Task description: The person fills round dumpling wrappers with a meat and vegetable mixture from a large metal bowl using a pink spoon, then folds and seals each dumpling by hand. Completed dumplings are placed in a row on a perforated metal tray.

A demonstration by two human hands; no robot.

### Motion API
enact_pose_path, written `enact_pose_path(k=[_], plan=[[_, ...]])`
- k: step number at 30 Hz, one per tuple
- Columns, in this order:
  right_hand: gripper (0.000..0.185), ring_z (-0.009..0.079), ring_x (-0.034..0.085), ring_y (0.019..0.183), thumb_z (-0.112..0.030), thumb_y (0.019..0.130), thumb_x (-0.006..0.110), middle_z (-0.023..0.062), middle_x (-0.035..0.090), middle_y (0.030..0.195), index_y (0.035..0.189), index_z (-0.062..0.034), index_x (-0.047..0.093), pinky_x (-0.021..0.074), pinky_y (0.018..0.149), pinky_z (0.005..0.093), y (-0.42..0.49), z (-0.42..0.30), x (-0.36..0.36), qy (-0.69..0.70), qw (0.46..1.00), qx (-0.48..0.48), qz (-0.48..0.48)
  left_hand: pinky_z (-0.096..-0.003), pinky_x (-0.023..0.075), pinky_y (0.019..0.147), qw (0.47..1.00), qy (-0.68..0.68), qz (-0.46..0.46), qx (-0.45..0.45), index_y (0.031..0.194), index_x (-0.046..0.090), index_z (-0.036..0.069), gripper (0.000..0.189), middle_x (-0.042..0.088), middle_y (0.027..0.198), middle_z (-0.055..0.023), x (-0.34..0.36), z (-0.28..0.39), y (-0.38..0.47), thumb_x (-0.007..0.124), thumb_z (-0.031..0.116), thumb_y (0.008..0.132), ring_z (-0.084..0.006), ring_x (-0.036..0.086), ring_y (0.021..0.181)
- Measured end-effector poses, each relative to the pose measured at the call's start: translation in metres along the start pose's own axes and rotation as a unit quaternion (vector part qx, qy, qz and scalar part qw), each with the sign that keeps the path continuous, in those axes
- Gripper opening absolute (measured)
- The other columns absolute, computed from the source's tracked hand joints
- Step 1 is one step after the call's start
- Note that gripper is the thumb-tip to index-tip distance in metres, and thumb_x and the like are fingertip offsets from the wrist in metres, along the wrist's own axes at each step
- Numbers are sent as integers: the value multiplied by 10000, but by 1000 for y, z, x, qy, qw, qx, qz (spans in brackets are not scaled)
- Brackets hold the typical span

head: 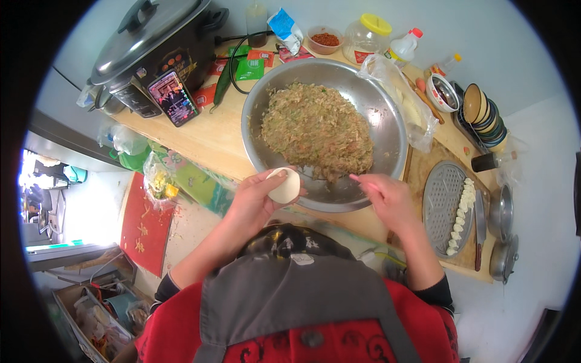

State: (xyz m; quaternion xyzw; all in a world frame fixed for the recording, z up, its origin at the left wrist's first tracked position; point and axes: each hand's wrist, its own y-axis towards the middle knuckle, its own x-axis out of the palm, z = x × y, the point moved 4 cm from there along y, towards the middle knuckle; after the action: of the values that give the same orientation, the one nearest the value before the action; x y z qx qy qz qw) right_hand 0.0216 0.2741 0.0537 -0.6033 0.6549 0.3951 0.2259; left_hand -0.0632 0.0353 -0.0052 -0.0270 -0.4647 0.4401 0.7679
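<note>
A round, pale dumpling wrapper (285, 187) lies across the fingers of my left hand (256, 197), the thumb resting on its face. My right hand (391, 199) grips a thin pink utensil (356, 178) at the near rim of the big steel bowl (386, 159); its working end is not clearly visible. Inside the bowl sits a large mound of minced filling (317, 127) flecked with green. To the right, a row of folded dumplings (460, 215) lines one side of a perforated metal tray (438, 199).
The tray rests on a wooden board (415, 170) beside a knife (479, 227). A phone (173, 97) leans by a large black cooker (159, 50). A plastic bag of wrappers (411, 106) lies against the bowl. Stacked bowls (485, 118) stand at far right.
</note>
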Motion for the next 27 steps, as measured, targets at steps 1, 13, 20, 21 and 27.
enact_pose_path(k=[1,13,20,21,27], plan=[[147,297,670,757,-77,879,646,117,697,877,1019,-53,683,524,647,372,-1,0,-1,-8,1000,24,12,-319,609,780,1000,1,-4,-3,1245,576,-49,333,693,1019,-162,0,1,0,566,150,979,-276,711,916],[117,291,680,794,-94,888,637,109,703,878,985,-45,682,532,689,374,9,7,6,4,999,33,-24,-292,621,758,1000,-10,-5,12,1271,552,-42,341,677,1060,-165,-3,-2,2,521,164,1001,-271,707,936],[156,292,663,774,-106,876,653,99,707,883,1020,-70,701,523,686,375,13,31,5,34,996,-38,-71,-282,625,762,998,-31,21,54,1271,536,-39,331,667,1076,-165,-1,-7,0,508,148,1001,-262,707,936],[155,283,660,768,-110,879,655,99,705,882,1022,-73,702,521,681,365,13,33,5,36,995,-48,-75,-280,625,762,997,-31,25,60,1272,533,-39,330,666,1078,-164,-1,-7,-1,507,146,1000,-261,707,937],[150,150,599,660,-127,922,640,50,707,831,1030,-39,695,466,607,265,6,43,-1,183,972,64,-133,-286,623,793,994,-43,49,87,1280,508,-56,341,647,1122,-183,5,-8,-2,499,135,998,-271,691,985]])
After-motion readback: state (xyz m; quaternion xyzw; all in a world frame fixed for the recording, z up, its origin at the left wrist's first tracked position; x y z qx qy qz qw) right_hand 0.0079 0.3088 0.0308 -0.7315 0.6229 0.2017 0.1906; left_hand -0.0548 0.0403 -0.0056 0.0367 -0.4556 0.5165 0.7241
